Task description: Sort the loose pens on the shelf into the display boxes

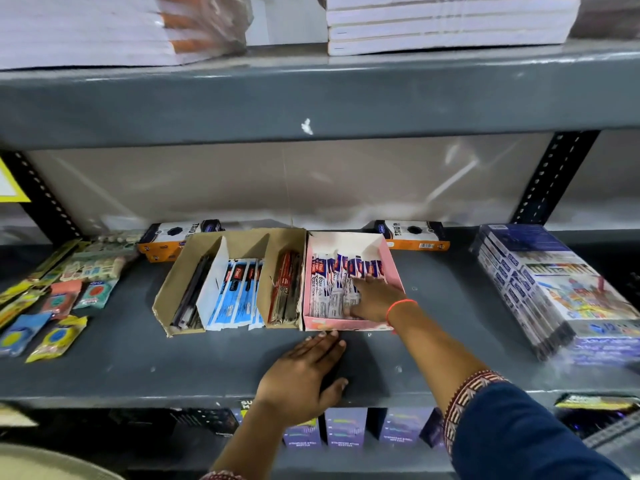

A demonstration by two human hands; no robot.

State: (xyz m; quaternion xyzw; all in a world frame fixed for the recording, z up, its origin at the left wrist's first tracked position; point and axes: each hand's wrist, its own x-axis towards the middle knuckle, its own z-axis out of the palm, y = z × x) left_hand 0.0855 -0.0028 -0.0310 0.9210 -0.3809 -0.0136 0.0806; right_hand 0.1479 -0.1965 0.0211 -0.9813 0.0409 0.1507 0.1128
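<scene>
Pink display box [391,263]: packeted pens [332,282], light, slippery wrap; grip mid-length. Right hand [372,299] flat on packets, grasp unclear. Left hand [304,368] open, on shelf [138,358].

Stacked paper reams [446,26] above, eraser packets [55,299] at left, a boxed art-set stack [554,289] at right

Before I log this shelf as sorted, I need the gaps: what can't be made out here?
Head view only:
- Right hand covers part of the pink box's packets; whether its fingers grip one is unclear.
- Dark pens in the cardboard box: too small to count.
- Stacked boxes at right: blurred print.
- Lower shelf items: hidden by the shelf edge.
</scene>
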